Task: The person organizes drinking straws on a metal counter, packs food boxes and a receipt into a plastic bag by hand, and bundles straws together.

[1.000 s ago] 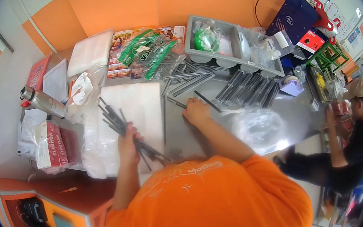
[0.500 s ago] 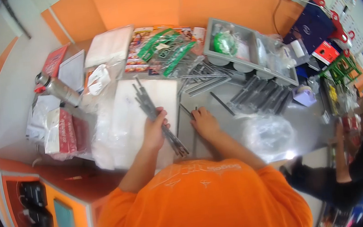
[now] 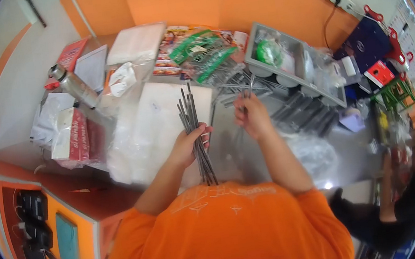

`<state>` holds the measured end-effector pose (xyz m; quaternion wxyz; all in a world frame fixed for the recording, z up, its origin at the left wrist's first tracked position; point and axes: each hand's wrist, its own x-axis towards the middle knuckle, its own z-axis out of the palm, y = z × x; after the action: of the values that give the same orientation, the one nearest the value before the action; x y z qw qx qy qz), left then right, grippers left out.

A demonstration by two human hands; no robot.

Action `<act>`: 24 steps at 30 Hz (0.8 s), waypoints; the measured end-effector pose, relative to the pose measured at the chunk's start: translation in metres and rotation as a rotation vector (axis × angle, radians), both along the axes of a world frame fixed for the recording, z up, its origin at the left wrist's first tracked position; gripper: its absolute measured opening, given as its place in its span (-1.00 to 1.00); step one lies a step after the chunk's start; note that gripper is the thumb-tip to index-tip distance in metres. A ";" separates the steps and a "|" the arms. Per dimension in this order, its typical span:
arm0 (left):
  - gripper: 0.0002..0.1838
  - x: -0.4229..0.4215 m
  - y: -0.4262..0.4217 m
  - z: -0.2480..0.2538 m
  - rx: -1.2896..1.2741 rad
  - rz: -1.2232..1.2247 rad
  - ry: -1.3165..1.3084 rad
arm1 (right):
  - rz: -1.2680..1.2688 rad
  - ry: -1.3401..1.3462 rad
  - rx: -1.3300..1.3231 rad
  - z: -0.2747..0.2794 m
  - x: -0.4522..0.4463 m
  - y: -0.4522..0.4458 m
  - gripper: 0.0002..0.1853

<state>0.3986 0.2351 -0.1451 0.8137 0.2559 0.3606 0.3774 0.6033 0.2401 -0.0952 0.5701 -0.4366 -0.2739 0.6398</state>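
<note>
My left hand [image 3: 188,144] is wrapped round a bundle of thin dark sticks [image 3: 189,112], which stand nearly upright in the view beside a stack of white plastic sheets [image 3: 156,116]. To its right, my right hand [image 3: 252,113] is raised over the metal table [image 3: 230,147], fingers closed on one or more thin dark sticks, slightly blurred. Just beyond it lie loose dark sticks [image 3: 259,88] in a pile. Further right are several wrapped bundles of dark sticks [image 3: 306,112].
A grey divided bin [image 3: 255,51] and green-banded packets [image 3: 203,52] are at the back. A steel bottle [image 3: 75,86] and a red-white box [image 3: 69,136] are left. Clear plastic [image 3: 311,153] lies right. Another person [image 3: 407,198] is at the far right.
The view has shifted. My left hand has turned the bundle from slanted to nearly upright. My right hand has moved from the tabletop up towards the loose stick pile.
</note>
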 end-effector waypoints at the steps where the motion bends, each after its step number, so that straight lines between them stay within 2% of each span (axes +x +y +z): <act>1: -0.75 0.006 -0.002 0.003 -0.003 -0.066 -0.015 | -0.029 -0.005 -0.010 0.004 -0.006 -0.001 -0.88; 3: -0.76 0.019 -0.004 0.006 -0.015 -0.116 -0.036 | -0.071 0.005 0.172 0.011 -0.024 0.000 -0.86; 5: -0.79 0.023 -0.004 -0.010 0.000 -0.163 -0.128 | -0.069 -0.417 0.077 0.015 -0.038 -0.016 -0.82; 6: -0.79 0.025 -0.006 -0.010 0.007 -0.181 -0.132 | -0.088 -0.423 0.081 -0.004 -0.041 -0.016 -0.82; 8: -0.83 0.030 -0.012 -0.012 0.107 -0.180 -0.095 | -0.105 -0.849 0.318 -0.057 -0.040 -0.010 -0.70; 9: -0.83 0.030 -0.014 -0.010 0.105 -0.195 -0.100 | -0.119 -0.856 0.310 -0.054 -0.041 -0.011 -0.70; 11: -0.81 0.026 -0.019 -0.005 0.202 -0.291 0.029 | 0.026 -0.863 0.368 -0.048 -0.045 -0.017 -0.56; 12: -0.72 0.025 -0.020 -0.007 0.182 -0.299 0.021 | 0.057 -0.735 0.353 -0.045 -0.046 -0.015 -0.45; 13: -0.72 0.024 -0.022 -0.008 0.184 -0.318 0.029 | 0.037 -0.729 0.349 -0.031 -0.046 -0.011 -0.45; 15: -0.67 0.021 -0.026 -0.005 0.128 -0.328 -0.087 | -0.277 -0.716 0.514 0.001 -0.042 0.001 -0.37; 16: -0.65 0.021 -0.029 0.000 0.108 -0.381 -0.085 | -0.289 -0.709 0.506 0.013 -0.039 0.006 -0.37; 18: -0.66 0.023 -0.038 0.003 0.085 -0.419 -0.069 | 0.008 -0.739 0.561 0.027 -0.034 0.014 -0.40; 19: -0.67 0.023 -0.041 0.004 0.069 -0.445 -0.063 | -0.002 -0.728 0.557 0.022 -0.034 0.014 -0.40; 21: -0.71 0.018 -0.044 0.006 0.049 -0.392 -0.095 | 0.653 -0.882 0.614 0.013 -0.035 0.018 -0.48; 22: -0.74 0.013 -0.043 0.005 0.061 -0.361 -0.117 | 0.648 -0.876 0.615 0.012 -0.034 0.018 -0.48; 24: -0.78 0.004 -0.038 0.004 0.068 -0.238 -0.168 | 0.371 -0.650 0.586 0.014 -0.028 0.016 -0.58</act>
<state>0.4027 0.1967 -0.1414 0.8709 0.2917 0.2452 0.3104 0.5753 0.2564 -0.0814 0.4302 -0.3786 -0.6804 0.4567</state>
